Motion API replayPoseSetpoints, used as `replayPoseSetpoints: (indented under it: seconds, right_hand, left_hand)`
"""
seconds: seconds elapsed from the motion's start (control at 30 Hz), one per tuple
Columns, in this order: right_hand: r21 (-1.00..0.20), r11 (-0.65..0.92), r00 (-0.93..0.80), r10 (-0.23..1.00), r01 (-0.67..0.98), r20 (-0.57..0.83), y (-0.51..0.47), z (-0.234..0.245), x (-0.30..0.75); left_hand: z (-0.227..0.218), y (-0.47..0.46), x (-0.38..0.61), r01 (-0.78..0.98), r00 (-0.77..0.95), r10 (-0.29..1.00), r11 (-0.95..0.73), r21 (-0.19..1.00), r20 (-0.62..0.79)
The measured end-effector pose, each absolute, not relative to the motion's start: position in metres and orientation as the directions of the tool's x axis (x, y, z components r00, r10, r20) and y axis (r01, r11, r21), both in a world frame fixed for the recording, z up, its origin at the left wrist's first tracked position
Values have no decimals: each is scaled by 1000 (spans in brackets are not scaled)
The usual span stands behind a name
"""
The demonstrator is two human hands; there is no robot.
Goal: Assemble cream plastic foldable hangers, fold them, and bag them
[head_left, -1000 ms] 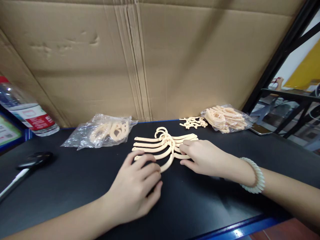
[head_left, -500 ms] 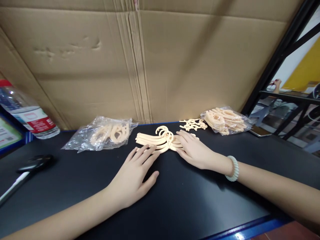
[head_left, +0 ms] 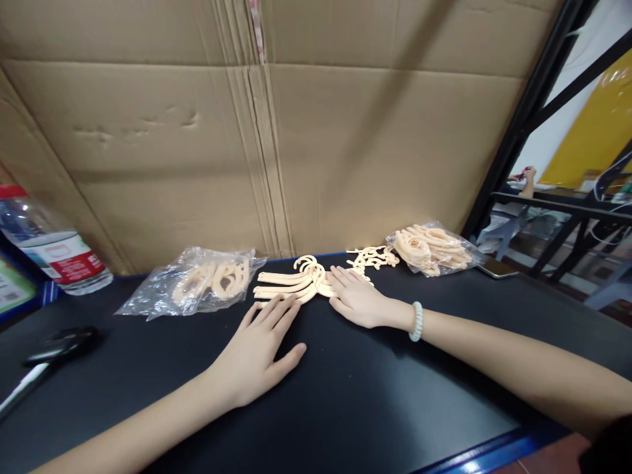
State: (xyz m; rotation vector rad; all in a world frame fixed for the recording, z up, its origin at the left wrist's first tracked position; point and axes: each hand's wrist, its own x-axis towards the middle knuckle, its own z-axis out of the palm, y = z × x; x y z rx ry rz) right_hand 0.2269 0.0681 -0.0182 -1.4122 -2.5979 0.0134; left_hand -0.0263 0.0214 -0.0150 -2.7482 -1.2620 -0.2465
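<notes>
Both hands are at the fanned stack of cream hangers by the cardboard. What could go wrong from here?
1. The hangers lie fanned, hooks overlapping. The left hand touches them only with fingertips, so a push may splay them further.
2. The right hand rests close to the loose hook pieces, and a sweep could mix those in.
3. The plastic bag left of the stack lies close, so hanger tips might snag it.

Cardboard wall [head_left: 345,131] behind black table [head_left: 370,395]
</notes>
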Motion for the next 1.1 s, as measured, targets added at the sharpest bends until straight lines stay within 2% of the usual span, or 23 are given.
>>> replayPoseSetpoints:
  seconds: [0.17,0.33,0.4,0.57,0.77,1.1]
  right_hand:
    - [-92,549,-528,830,831,179,77,-19,223]
    - [-101,577,-548,807,810,218,60,-21,213]
    - [-104,607,-576,786,788,226,55,-21,208]
    - [-110,639,-609,763,761,219,75,-15,205]
    - [-94,627,-600,771,773,213,103,-14,213]
    - [-110,485,-451,861,868,235,93,-22,262]
  left_hand:
    - [-6,24,-24,771,630,754,-636,-33,184]
    - [-7,22,-24,770,601,722,-638,-8,344]
    - [-10,23,-26,757,608,705,-654,3,367]
    - [-17,34,-28,759,636,716,-648,-65,289]
    - [-10,53,-14,782,620,764,-620,-63,179]
    - [-2,79,26,709,704,703,-704,-41,96]
